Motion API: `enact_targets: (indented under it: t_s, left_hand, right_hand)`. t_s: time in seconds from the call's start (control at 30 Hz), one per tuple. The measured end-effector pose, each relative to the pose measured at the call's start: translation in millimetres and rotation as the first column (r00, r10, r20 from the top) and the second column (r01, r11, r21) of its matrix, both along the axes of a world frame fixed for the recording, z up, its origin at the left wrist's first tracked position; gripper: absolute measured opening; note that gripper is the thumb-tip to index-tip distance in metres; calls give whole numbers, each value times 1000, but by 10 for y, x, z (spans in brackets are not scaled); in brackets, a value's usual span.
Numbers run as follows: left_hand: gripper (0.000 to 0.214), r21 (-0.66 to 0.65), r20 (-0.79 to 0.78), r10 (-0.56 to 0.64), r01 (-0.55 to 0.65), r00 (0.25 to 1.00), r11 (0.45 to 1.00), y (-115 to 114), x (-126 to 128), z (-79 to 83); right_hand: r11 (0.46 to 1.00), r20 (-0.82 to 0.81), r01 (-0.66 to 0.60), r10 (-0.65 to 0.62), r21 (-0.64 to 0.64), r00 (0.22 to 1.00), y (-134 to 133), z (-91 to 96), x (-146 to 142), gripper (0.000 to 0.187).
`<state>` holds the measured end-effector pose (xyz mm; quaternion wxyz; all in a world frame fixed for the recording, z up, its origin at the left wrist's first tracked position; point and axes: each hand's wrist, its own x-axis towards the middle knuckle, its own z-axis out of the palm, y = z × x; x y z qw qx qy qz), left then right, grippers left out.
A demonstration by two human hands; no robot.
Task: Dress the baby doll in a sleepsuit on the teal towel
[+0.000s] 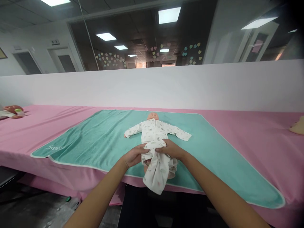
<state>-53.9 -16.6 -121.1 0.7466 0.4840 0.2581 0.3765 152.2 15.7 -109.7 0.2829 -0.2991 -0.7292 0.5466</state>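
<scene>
A baby doll (152,116) lies on its back on a teal blanket (114,136), its head away from me and its arms spread. It wears a white printed long-sleeved top (154,129). Over its lower body, white printed baby pants (158,177) are bunched, with one loose leg hanging toward me past the table edge. My left hand (136,155) pinches the bunched cloth from the left. From the right, my right hand (173,149) grips the same pants, thumb on top. The doll's legs are mostly hidden by the fabric.
A pink cloth (239,133) covers the table under the blanket. Another doll (14,110) lies at the far left, and a beige object (298,126) is cut off at the right edge. Behind the table stands a low white partition (152,88); a dark chair (8,177) is at lower left.
</scene>
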Motion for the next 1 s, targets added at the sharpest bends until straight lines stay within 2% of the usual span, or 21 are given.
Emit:
enact_targets:
  t_s: [0.1,0.23,0.3,0.37,0.43,0.53,0.6,0.63,0.67,0.73,0.8,0.83,0.9,1.0]
  left_hand:
    - [38,19,-99,3,-1,995,1000,-26,-10,25]
    - [35,115,-212,18,7,977,993,-13,53,94]
    - [36,134,-147,86,-66,985,989,-9,101,107]
    - [39,111,-50,155,-149,987,983,-21,139,103]
    - [41,86,-16,176,-175,984,981,-51,152,103]
    - [42,138,-168,92,-69,982,988,-103,129,147]
    - [42,186,-310,46,14,950,982,-111,107,187]
    - [40,208,-339,69,3,938,978,-101,99,197]
    - [37,227,-326,124,-50,937,973,-83,95,195]
    - [27,234,-196,262,-215,945,948,-38,91,155]
    - [23,181,-67,310,-294,948,938,-12,87,89]
    - [24,145,-37,289,-281,957,949,-17,84,60]
    - [30,100,-30,222,-218,975,971,-59,82,32]
    - [40,154,-103,168,-152,980,976,-142,94,80]
  right_hand:
    - [998,-37,-28,26,-52,999,23,-60,-8,47]
    - [998,-71,12,-17,-69,997,11,-75,-12,45]
    - [999,-34,-18,17,-50,999,-11,-40,-15,44]
    - [994,54,-105,107,-43,993,-32,3,-17,44]
    - [990,86,-128,132,-51,987,-44,32,-15,46]
    - [996,-78,-29,23,-80,997,-47,35,-12,48]
    - [992,-177,-32,10,-120,984,-55,22,-17,51]
    - [989,-178,-58,33,-135,984,-63,17,-22,52]
    - [987,-146,-79,58,-141,988,-73,15,-29,52]
    - [987,-16,-111,110,-120,994,-92,21,-43,52]
    - [988,109,-132,140,-74,984,-100,35,-56,51]
    - [990,133,-130,136,-57,982,-98,41,-61,50]
    - [996,75,-76,79,-54,994,-82,44,-73,48]
    - [993,-112,-12,-1,-114,994,-53,14,-96,48]
